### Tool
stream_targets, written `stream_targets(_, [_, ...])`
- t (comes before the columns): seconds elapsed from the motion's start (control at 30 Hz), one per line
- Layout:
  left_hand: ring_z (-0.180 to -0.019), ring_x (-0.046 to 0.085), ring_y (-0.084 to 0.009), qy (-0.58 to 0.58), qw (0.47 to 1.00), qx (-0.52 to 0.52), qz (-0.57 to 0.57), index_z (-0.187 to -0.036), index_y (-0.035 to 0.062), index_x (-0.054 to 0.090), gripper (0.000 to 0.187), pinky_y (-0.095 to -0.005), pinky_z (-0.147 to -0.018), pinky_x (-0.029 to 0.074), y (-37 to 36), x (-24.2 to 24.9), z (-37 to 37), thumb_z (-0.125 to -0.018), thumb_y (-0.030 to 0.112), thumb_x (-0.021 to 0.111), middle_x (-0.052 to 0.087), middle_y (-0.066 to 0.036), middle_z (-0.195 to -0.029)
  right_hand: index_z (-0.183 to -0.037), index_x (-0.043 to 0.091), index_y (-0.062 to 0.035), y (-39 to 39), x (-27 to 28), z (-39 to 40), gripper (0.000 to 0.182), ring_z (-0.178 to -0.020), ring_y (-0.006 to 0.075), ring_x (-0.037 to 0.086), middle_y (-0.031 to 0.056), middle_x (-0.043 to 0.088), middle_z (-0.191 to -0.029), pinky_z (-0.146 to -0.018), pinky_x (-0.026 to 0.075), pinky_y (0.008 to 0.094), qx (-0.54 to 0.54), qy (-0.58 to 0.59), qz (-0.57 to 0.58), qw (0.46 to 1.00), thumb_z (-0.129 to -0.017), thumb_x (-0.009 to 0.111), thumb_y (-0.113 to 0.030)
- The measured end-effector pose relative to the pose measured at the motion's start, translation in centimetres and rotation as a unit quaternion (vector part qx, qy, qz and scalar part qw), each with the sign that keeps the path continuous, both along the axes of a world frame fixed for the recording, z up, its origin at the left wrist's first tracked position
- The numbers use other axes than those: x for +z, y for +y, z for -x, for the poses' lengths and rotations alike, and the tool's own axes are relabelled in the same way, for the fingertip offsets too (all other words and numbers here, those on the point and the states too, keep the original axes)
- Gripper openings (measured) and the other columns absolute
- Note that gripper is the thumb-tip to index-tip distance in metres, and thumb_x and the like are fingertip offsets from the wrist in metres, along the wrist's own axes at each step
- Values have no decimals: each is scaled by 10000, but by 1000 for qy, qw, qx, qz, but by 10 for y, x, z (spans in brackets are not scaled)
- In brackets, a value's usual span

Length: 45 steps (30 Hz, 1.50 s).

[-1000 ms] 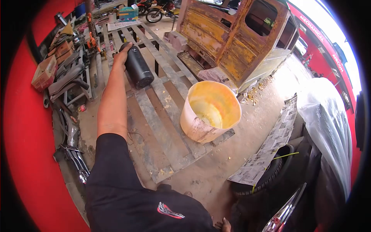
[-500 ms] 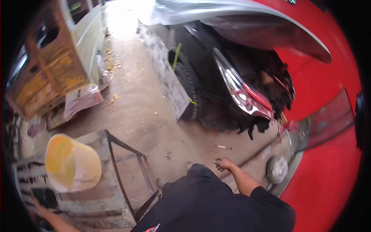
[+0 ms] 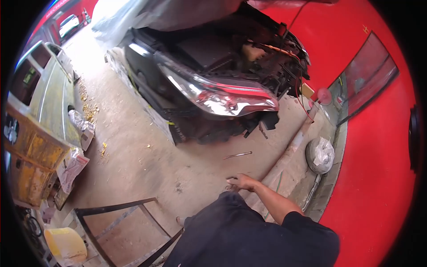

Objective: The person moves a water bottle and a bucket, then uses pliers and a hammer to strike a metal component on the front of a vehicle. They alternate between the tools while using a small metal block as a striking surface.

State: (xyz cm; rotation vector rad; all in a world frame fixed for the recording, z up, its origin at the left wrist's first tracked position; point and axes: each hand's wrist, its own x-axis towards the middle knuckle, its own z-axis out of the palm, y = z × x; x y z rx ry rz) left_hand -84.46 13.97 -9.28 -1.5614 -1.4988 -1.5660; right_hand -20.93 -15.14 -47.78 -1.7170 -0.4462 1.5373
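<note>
Right hand (image 3: pixel 242 181): positioned in front of the dark shirt (image 3: pixel 249 236), grip slack, fingers loosely extended and slightly parted, pointing toward the left of the view. Left hand: outside the view; state cannot be told.

Slim metal tool (image 3: pixel 238 155): lies flat on the concrete floor (image 3: pixel 133 155), near the right hand and just beyond it, not touching it.

Headlight (image 3: pixel 227 100): mounted at the front corner of a dark car, beyond the tool. Plastic sheeting (image 3: pixel 164 13) covers the upper part of the car.

Wall sign (image 3: pixel 58 5), upper left: lettering begins "MECHA"; the remaining characters cannot be read reliably. Red wall (image 3: pixel 369 191), right: carries a small yellow mark (image 3: pixel 365 29), not legible as text. Printed paper (image 3: pixel 71 167) on the lower edge of the rusted yellow vehicle body (image 3: pixel 38 155): print too small to read.

Yellowish bucket (image 3: pixel 66 244): lower left, beside a dark metal frame (image 3: pixel 109 210).
</note>
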Motion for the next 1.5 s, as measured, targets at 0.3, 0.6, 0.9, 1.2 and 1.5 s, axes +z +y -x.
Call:
stream_targets(0.3, [-1200,509,-269,126,907,-396,72,-1311,-34,473,586,-394,-1033,370,2,38,-336,-903,368,596,527,-154,-1314,-1283,537,-13,-7,287,-85,489,-773,209,602,96,614,-899,-722,490,327,227,117,-624,738,-847,667,-192])
stream_targets(0.6, [-993,541,-236,55,577,-783,225,-1459,-38,197,879,-352,-914,396,-30,-60,-667,-840,379,662,567,-180,-1089,-1112,636,49,-49,342,-154,298,-736,302,595,176,623,-895,-647,479,389,216,14,-761,612,-901,566,-151])
stream_targets(0.9, [-886,581,-178,-57,283,-872,397,-1451,-7,246,917,-307,-843,449,-97,-134,-849,-776,364,744,604,-143,-1042,-1124,631,37,-51,350,-191,289,-650,322,576,160,617,-810,-568,454,373,-34,41,-769,637,-882,498,-48])
stream_targets(1.2, [-913,579,-182,-40,219,-852,473,-1432,-7,288,878,-304,-833,456,-167,-163,-933,-756,309,752,594,-140,-1030,-1212,582,8,-99,296,-309,411,-768,248,624,158,627,-1015,-680,510,348,0,-153,-696,701,-841,650,-157])
stream_targets(1.5, [-955,584,-161,-117,291,-761,568,-1285,-15,493,547,-305,-864,468,-250,-184,-1011,-804,114,721,609,-98,-1026,-1160,597,24,-233,182,-480,371,-881,280,639,161,661,-1041,-815,494,384,-37,-114,-367,922,-848,673,-160])
